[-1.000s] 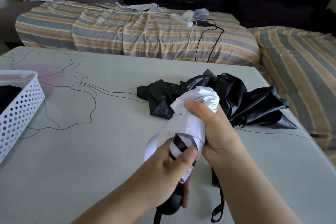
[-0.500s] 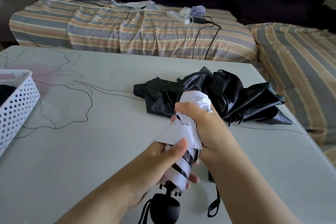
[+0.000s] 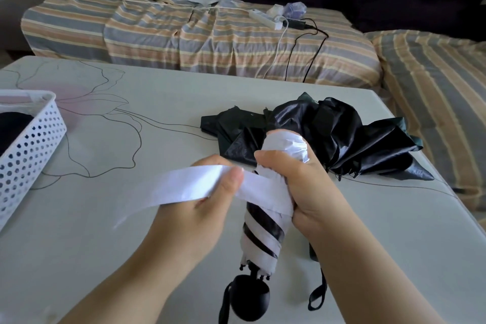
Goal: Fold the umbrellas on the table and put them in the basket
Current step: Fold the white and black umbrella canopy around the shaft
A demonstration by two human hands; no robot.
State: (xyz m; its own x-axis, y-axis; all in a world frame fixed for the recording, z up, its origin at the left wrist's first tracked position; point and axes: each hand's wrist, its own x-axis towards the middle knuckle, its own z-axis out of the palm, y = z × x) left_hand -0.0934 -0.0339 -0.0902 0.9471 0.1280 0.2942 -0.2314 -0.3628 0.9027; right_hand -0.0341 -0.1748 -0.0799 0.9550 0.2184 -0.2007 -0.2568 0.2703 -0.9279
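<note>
- Right hand (image 3: 294,187) grips the rolled white umbrella (image 3: 271,208); left hand (image 3: 210,197) pinches its strap (image 3: 189,188), pulled out leftward.
- Next, likely: wrap the strap round and fasten.

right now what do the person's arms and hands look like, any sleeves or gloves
Both forearms are bare as far as the frame shows: no sleeve cuffs, gloves, watch, rings or bracelets visible. The left hand and right hand have short, unpainted nails where they show. Anything above the forearms is out of view.
</note>
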